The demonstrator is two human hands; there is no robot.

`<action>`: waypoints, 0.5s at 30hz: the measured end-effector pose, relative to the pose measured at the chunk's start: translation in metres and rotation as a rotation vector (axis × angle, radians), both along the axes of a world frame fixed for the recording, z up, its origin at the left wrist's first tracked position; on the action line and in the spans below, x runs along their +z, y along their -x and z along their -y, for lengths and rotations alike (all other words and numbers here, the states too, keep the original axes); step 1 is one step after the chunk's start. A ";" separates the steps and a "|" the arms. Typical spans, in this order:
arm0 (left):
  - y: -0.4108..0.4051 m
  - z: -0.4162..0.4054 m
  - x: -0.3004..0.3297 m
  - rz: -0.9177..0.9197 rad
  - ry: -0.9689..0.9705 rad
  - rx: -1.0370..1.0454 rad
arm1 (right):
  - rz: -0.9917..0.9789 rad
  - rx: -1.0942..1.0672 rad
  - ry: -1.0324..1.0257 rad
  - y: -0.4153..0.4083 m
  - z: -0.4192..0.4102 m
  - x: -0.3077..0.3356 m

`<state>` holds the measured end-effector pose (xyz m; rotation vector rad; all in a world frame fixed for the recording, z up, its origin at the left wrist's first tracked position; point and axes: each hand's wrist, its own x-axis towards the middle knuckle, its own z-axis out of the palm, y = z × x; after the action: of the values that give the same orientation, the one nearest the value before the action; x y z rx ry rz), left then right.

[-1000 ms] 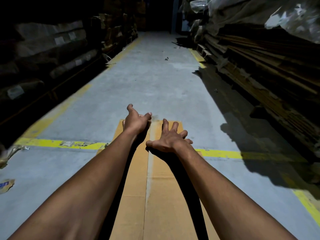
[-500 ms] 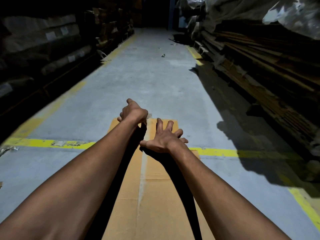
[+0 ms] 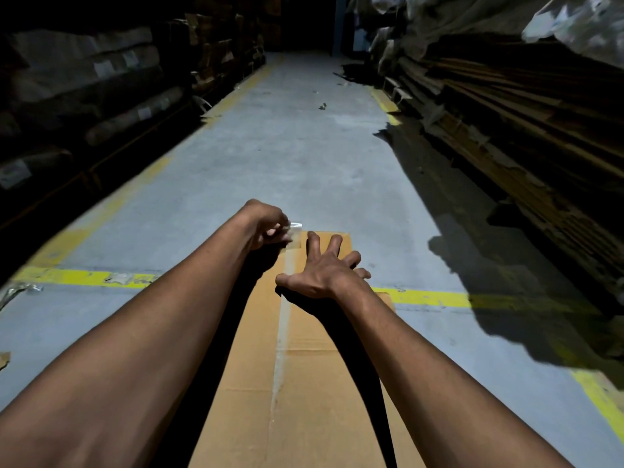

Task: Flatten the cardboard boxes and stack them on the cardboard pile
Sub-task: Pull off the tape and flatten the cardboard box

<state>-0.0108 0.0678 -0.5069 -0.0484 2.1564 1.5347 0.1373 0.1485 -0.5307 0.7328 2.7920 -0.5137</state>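
Left hand (image 3: 266, 228) pinches tape (image 3: 293, 238) at box (image 3: 304, 383) far edge — peeling seam (judged) | right hand (image 3: 324, 271) fingers spread, bracing cardboard beside it.

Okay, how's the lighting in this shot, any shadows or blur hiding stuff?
Head view: harsh light on the floor and cardboard box; both forearms cast black shadows across it; side shelves nearly black; wide-angle edges curve; left hand slightly blurred at the clear tape; right hand sharp.
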 end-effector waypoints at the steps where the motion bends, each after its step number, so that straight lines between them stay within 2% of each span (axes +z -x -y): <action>1: -0.003 0.001 0.002 0.040 -0.020 -0.024 | -0.004 0.002 0.004 0.000 0.000 0.000; 4: -0.007 0.003 0.008 0.063 0.002 -0.039 | -0.008 0.006 0.009 0.000 -0.001 0.000; 9: -0.009 0.005 0.027 -0.002 -0.006 -0.018 | 0.002 0.011 -0.001 0.001 -0.001 -0.001; 15: 0.006 -0.002 0.043 -0.007 -0.282 0.111 | 0.000 0.010 -0.006 0.001 -0.001 -0.003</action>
<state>-0.0172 0.0703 -0.4643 -0.0685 1.9500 1.8909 0.1367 0.1495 -0.5333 0.7200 2.7972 -0.5043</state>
